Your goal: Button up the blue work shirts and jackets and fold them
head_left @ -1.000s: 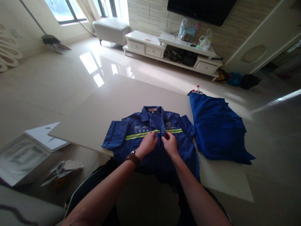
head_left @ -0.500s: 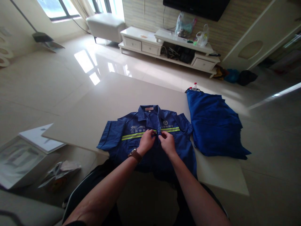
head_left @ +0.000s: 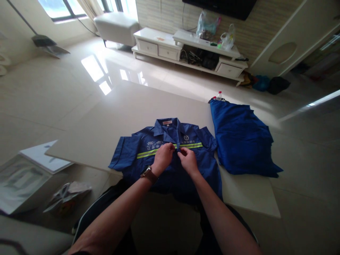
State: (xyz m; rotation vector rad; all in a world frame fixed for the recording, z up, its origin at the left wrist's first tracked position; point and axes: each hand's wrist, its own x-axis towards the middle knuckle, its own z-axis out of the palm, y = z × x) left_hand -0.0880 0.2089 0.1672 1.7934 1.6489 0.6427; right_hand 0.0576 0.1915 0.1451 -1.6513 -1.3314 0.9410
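A blue short-sleeved work shirt (head_left: 148,131) with yellow-green reflective stripes and white lettering lies front up, its collar pointing away from me. My left hand (head_left: 164,156), with a watch on the wrist, pinches the front edge of the shirt near the stripe. Close beside it, my right hand (head_left: 188,158) pinches the same front opening from the other side. Both sets of fingers are closed on the cloth at mid-chest. Whether a button lies between the fingertips is too small to tell. The shirt's lower part hangs toward my lap.
The shirt rests on a pale tabletop (head_left: 106,117). Folded blue cloth (head_left: 241,138) lies to its right, with a red-capped bottle (head_left: 219,95) behind. A white box (head_left: 29,180) and a plastic bag (head_left: 67,198) are at lower left. A white TV cabinet (head_left: 167,53) stands across the floor.
Both hands stay at the shirt's front opening. My left hand has turned slightly and its wrist has shifted left. The view has shifted a little.
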